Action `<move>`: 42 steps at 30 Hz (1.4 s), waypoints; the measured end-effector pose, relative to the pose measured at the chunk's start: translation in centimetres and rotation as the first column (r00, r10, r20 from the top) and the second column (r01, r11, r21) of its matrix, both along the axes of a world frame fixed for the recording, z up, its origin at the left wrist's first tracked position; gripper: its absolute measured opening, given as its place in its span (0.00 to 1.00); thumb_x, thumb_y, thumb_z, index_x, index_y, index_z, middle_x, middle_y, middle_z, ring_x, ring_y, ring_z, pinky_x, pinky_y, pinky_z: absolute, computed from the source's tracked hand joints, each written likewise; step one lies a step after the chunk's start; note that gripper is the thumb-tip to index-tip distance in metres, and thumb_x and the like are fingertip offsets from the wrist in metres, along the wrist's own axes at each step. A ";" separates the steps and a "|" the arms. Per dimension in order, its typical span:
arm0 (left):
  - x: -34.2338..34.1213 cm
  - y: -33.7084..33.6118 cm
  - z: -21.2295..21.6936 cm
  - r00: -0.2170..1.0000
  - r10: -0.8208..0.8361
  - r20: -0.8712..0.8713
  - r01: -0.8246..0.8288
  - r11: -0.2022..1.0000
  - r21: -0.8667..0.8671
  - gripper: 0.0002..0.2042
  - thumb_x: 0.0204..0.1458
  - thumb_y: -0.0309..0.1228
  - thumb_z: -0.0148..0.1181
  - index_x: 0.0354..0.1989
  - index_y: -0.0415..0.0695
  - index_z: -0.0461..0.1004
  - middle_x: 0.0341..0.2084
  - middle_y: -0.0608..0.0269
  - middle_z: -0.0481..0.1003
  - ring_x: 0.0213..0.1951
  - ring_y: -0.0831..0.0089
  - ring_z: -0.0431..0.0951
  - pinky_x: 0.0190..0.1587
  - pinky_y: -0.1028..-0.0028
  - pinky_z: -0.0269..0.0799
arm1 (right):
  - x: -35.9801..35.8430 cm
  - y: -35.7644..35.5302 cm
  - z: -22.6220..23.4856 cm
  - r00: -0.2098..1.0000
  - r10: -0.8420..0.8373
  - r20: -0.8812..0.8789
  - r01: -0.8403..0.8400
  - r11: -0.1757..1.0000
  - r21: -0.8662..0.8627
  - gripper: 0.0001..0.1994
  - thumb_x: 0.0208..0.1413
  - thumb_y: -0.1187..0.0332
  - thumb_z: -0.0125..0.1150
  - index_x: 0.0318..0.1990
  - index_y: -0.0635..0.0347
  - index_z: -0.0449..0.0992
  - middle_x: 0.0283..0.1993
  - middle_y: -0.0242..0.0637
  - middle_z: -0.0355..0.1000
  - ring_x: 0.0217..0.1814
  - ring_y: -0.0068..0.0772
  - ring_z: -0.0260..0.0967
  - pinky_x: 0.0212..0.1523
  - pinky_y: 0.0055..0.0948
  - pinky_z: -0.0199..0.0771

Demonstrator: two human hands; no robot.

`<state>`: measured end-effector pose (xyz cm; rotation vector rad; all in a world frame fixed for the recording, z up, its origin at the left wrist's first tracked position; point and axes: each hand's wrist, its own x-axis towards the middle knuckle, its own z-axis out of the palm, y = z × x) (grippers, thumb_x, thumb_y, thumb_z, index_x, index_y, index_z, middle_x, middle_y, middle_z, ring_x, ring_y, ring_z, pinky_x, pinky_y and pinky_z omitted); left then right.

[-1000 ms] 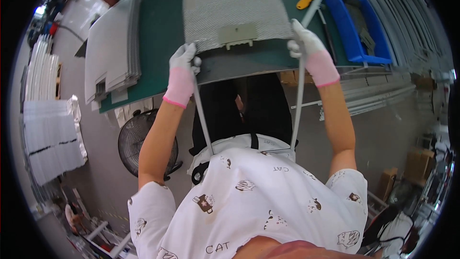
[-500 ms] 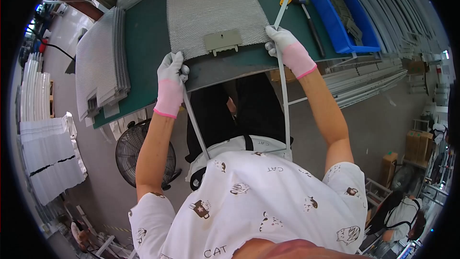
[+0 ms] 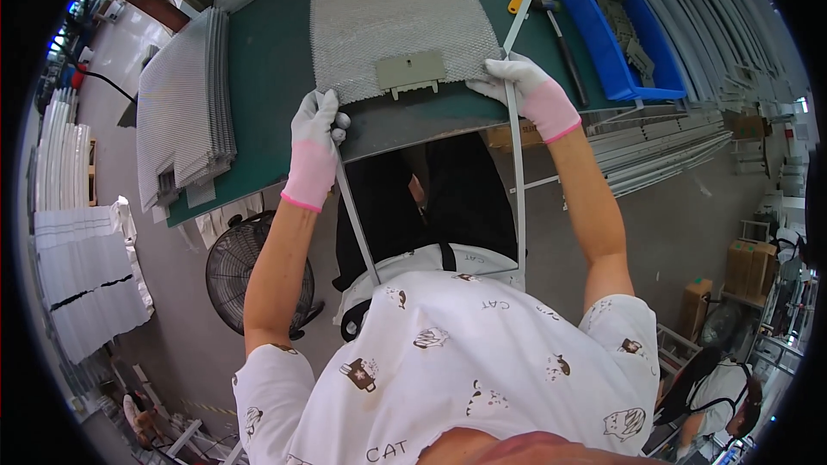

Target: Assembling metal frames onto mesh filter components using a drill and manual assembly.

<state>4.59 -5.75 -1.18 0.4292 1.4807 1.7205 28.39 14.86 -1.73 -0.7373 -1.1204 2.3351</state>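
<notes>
A silver mesh panel (image 3: 401, 13) lies on the green-topped table (image 3: 271, 52), a grey-beige plastic bracket (image 3: 411, 72) at its near edge. My left hand (image 3: 315, 127), in a white and pink glove, is closed round a thin white metal frame (image 3: 357, 220) beside the panel's near left corner. The frame's lower end rests against my waist. At the near right corner, my right hand (image 3: 523, 86), gloved alike, grips the frame's right side where two strips meet at an angle. Its fingers reach toward the panel's edge, and their exact contact with the mesh is hidden.
Stacked mesh panels (image 3: 185, 103) stand at the left. A hammer (image 3: 562, 47) lies right of the panel, beside a blue bin (image 3: 609, 52) holding grey parts. Long metal strips (image 3: 715, 34) fill the far right. A black fan (image 3: 250, 280) stands on the floor at left.
My right hand has shifted right, its fingers straightening toward the panel's corner. The panel and bracket appear slightly farther right in view. My left hand stays by the left corner.
</notes>
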 end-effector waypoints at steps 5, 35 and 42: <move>0.1 0.1 0.1 1.000 0.014 0.008 -0.014 1.000 0.012 0.08 0.60 0.35 0.53 0.35 0.43 0.67 0.21 0.72 0.66 0.19 0.89 0.64 0.19 0.87 0.57 | -0.6 -1.1 0.5 0.989 -0.138 0.054 0.129 0.981 0.142 0.23 0.58 0.72 0.54 0.58 0.75 0.57 0.56 0.49 0.65 0.55 0.42 0.69 0.60 0.42 0.69; -0.1 -1.5 0.0 0.991 -0.086 0.106 0.065 0.981 0.183 0.12 0.57 0.27 0.52 0.47 0.36 0.65 0.44 0.57 0.73 0.43 0.67 0.78 0.48 0.65 0.76 | -1.9 -3.1 2.0 0.994 -0.104 0.018 0.102 0.991 0.090 0.22 0.55 0.75 0.50 0.57 0.77 0.59 0.55 0.48 0.66 0.53 0.37 0.70 0.57 0.32 0.71; -0.8 -1.8 0.6 0.982 -0.133 0.133 0.121 0.988 0.098 0.15 0.58 0.35 0.54 0.47 0.37 0.66 0.43 0.57 0.72 0.38 0.70 0.77 0.38 0.73 0.77 | -1.3 -2.4 0.8 1.000 -0.017 0.002 0.017 0.992 0.124 0.24 0.56 0.73 0.54 0.59 0.74 0.60 0.52 0.44 0.69 0.52 0.31 0.69 0.57 0.28 0.68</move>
